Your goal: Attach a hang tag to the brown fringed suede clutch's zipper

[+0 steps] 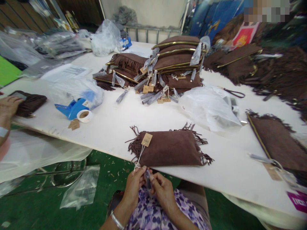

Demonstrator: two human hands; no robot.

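A brown suede fringed bag (pixel 169 147) lies at the near edge of the white table (pixel 115 123), with a tan paper tag (pixel 146 139) on a white string. My left hand (pixel 134 187) pinches the string's end and a small plastic-wrapped strap (pixel 148 179) just below the table edge. My right hand (pixel 161 188) grips the same strap from the other side. Both hands sit close together over my lap.
A stack of brown fringed bags (pixel 172 65) with gold trim stands mid-table. Clear plastic bags (pixel 211 107) lie to the right, a blue tape dispenser (pixel 72 108) and tape roll (pixel 84 115) to the left. Another person's hand (pixel 7 108) rests on a brown bag at far left.
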